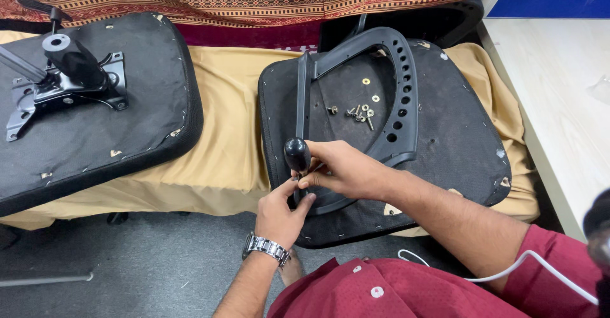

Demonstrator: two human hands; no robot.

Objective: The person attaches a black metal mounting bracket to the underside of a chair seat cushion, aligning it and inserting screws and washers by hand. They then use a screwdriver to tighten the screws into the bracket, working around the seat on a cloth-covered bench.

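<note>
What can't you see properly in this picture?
- Screwdriver tip, head view: both hands, left and right, cover it.
- Loose screws and washers, head view: too small to count.
- Left seat base, head view: cut off by the frame's left edge.
- Dark object, far right: blurred, too close.

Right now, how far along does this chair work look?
Partway. The seat on the left already carries its metal mechanism. In hand: both hands, left and right, work a black-handled screwdriver at the armrest frame on the second seat. Loose screws remain unfitted.
</note>
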